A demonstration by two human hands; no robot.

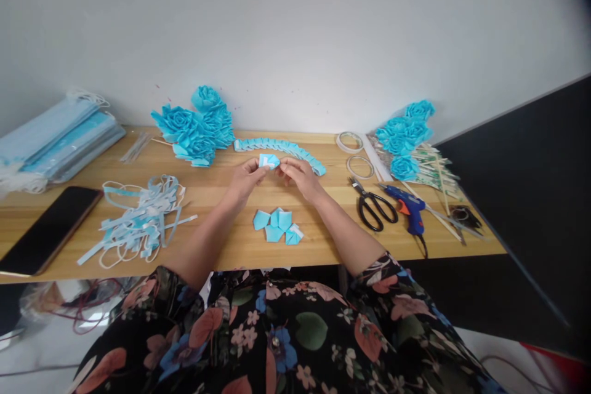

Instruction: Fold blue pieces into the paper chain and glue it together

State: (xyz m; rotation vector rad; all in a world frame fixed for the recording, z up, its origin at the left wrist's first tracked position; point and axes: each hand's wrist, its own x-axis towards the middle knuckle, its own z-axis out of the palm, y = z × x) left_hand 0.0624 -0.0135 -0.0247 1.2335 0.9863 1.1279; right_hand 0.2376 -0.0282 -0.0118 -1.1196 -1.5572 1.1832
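Observation:
Both hands meet above the middle of the wooden table [221,246]. My left hand [247,177] and my right hand [298,176] pinch a small folded blue piece [268,161] between their fingertips. Just behind it lies a curved row of folded blue pieces [286,149]. In front of my hands, near the table's edge, sit several loose folded blue pieces [278,225].
Blue fabric roses [196,126] lie at the back, more roses [404,135] on sticks at the right. Tape rolls [353,143], black scissors [373,206] and a blue glue gun [409,206] are to the right. Cut strips [138,221], a phone [48,228] and stacked face masks [60,135] are to the left.

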